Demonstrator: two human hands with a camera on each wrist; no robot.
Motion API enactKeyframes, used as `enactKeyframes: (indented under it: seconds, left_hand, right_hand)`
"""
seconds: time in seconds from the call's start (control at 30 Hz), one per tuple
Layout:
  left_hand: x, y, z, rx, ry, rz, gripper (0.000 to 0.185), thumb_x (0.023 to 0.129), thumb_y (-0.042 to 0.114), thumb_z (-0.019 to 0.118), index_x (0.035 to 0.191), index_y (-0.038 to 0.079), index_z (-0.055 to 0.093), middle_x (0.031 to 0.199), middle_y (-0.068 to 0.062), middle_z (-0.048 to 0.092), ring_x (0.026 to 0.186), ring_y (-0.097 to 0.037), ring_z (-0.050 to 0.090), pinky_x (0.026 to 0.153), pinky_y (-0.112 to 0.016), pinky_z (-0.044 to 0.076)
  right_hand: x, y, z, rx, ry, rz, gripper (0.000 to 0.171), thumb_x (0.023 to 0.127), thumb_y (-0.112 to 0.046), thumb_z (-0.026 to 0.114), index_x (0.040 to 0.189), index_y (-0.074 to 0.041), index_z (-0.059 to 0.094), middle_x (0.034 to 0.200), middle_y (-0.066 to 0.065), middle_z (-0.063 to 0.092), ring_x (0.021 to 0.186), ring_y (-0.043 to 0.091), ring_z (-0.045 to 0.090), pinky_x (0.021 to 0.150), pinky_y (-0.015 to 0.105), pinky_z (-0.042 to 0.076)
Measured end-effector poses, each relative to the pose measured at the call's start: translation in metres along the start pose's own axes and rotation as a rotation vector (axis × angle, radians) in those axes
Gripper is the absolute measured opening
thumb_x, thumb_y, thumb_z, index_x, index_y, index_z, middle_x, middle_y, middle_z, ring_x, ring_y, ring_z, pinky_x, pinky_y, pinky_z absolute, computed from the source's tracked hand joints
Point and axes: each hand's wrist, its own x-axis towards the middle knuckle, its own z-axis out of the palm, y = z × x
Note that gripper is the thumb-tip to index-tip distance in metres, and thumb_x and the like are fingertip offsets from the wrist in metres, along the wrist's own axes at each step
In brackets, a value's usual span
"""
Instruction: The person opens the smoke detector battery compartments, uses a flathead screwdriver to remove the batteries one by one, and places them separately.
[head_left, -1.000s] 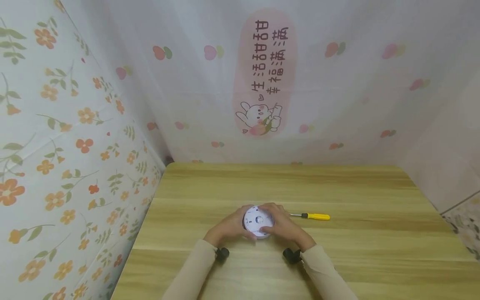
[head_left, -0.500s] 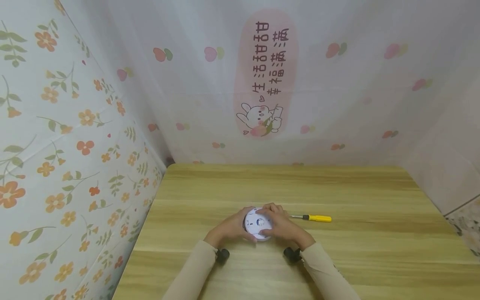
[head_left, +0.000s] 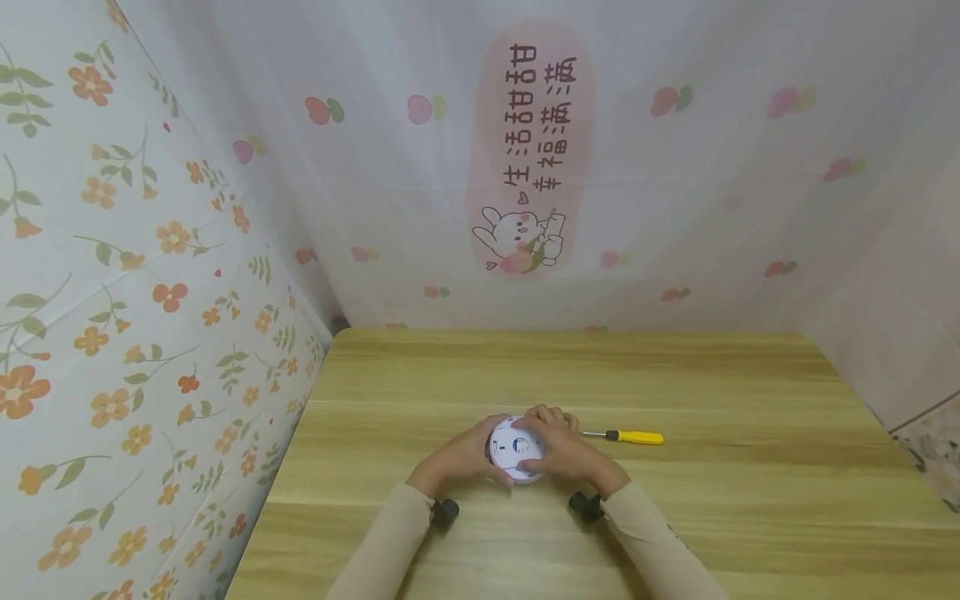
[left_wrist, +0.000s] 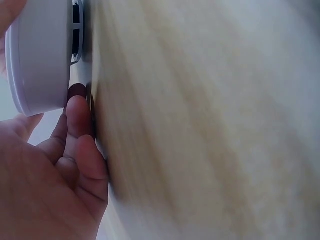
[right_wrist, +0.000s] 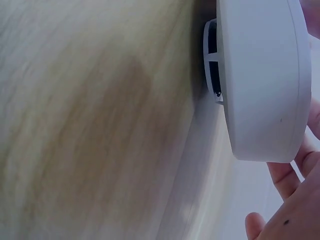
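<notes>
A white round smoke detector (head_left: 513, 447) sits between both hands near the middle of the table, its flat back with small slots facing up. Seen from the side in the left wrist view, the smoke detector (left_wrist: 42, 55) has its vented face turned to the wood. My left hand (head_left: 468, 452) grips its left edge, with the lower fingers (left_wrist: 80, 117) curled at the tabletop. On the opposite side my right hand (head_left: 564, 448) holds the rim, thumb and a finger reaching over the back. The dark-slotted vent of the smoke detector (right_wrist: 265, 85) shows close to the table in the right wrist view.
A screwdriver (head_left: 637, 437) with a yellow handle lies just right of the right hand, its shaft tip hidden behind the fingers. The wooden table (head_left: 420, 367) meets a printed curtain (head_left: 405, 183) at the back, and a floral cloth (head_left: 135, 333) hangs along the left.
The right hand's fingers have shifted on the smoke detector's rim, and its back shows slightly turned. The left hand keeps its place. Over the last half second almost nothing differs.
</notes>
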Motion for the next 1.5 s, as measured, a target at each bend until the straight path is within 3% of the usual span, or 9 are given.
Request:
enactKeyframes:
  seconds: [0.5,0.83,1.17,1.5]
  left_hand:
    - [0.002,-0.004,0.0,-0.036,-0.02,0.029,0.108,0.066,0.029,0.089,0.152,0.013,0.025,0.148,-0.008,0.044,0.13,-0.022,0.047,0.11,-0.042,0.037]
    - [0.002,-0.001,-0.001,-0.036,-0.016,0.005,0.107,0.067,0.028,0.088,0.153,0.015,0.025,0.15,-0.007,0.041,0.132,-0.022,0.045,0.111,-0.043,0.035]
    - [0.002,-0.003,0.0,-0.034,-0.023,0.025,0.107,0.066,0.028,0.089,0.152,0.017,0.026,0.144,-0.003,0.047,0.126,-0.019,0.049,0.108,-0.04,0.038]
    - [0.0,-0.002,0.0,-0.044,-0.008,0.001,0.107,0.066,0.027,0.089,0.152,0.015,0.026,0.147,-0.008,0.044,0.133,-0.026,0.044,0.111,-0.049,0.034]
  right_hand:
    - [0.0,-0.002,0.0,-0.039,0.014,-0.017,0.057,0.077,-0.034,0.079,0.126,-0.014,0.058,0.121,0.003,0.051,0.111,0.023,0.04,0.089,0.045,0.023]
    - [0.001,-0.003,-0.002,-0.054,0.017,-0.023,0.057,0.077,-0.033,0.079,0.126,-0.013,0.059,0.119,0.002,0.051,0.111,0.023,0.04,0.087,0.042,0.024]
    - [0.002,-0.006,-0.007,-0.028,0.017,-0.056,0.057,0.077,-0.031,0.079,0.126,-0.011,0.059,0.117,0.003,0.051,0.109,0.023,0.039,0.085,0.04,0.023]
    - [-0.006,0.0,-0.014,-0.057,0.022,-0.027,0.057,0.076,-0.029,0.079,0.126,-0.011,0.059,0.12,0.004,0.051,0.112,0.024,0.039,0.084,0.037,0.023]
